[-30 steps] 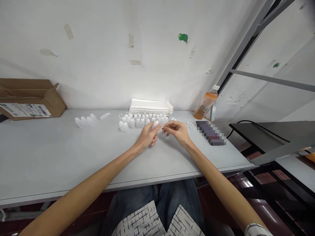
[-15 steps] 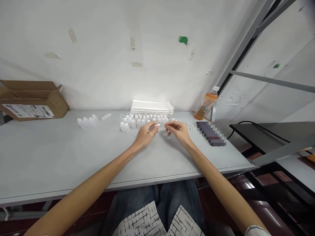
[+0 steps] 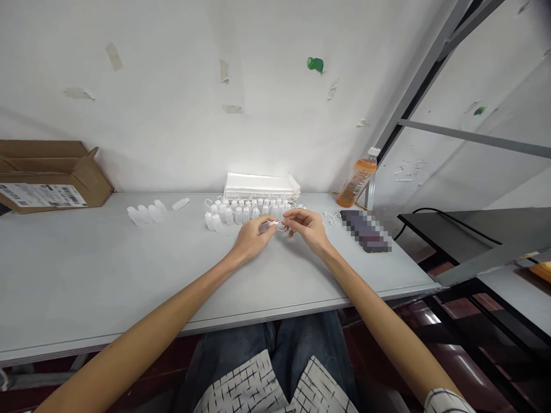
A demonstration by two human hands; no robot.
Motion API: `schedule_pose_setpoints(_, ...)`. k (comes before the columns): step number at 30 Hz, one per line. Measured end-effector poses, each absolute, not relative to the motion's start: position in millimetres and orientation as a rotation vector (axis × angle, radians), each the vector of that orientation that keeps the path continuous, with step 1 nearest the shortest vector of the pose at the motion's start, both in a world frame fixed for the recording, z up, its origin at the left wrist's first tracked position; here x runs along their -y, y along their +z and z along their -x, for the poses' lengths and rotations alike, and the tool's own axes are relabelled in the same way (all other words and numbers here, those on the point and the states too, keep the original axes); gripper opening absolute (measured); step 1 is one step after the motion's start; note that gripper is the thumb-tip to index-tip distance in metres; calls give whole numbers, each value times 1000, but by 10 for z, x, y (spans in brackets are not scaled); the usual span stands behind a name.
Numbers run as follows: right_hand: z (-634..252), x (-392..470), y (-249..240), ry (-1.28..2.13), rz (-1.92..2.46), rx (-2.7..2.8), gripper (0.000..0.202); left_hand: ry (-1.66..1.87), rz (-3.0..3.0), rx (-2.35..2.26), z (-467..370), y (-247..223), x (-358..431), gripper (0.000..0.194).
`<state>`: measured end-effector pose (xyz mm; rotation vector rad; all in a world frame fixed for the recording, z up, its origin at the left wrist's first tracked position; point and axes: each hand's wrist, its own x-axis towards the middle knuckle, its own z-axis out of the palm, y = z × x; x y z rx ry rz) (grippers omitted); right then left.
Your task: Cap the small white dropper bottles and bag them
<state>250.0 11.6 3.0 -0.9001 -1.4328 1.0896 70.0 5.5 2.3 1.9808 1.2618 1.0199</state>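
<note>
The left hand pinches a small white bottle in its grip, a thin white cord looping toward the right hand's pinched fingertips, upright bottles just beyond.

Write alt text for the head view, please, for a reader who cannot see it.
Over a grey table, a left hand holds a small white part while a right hand pinches a thin cord beside it. Small white bottles stand in rows behind the hands, before a white stack. An open box is at left, an orange drink at right.
</note>
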Motion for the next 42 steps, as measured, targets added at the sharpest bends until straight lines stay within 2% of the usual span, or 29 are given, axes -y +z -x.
schedule_pose_setpoints(29, -2491, -142, -68, 1079, 923, 1563, 25, 913, -2110, -1357, -680, -67, -106, 27)
schedule_pose_setpoints(42, -2460, -122, -105, 1128, 918, 1625, 17, 787, -2260, -1325, -651, -4, -80, 26)
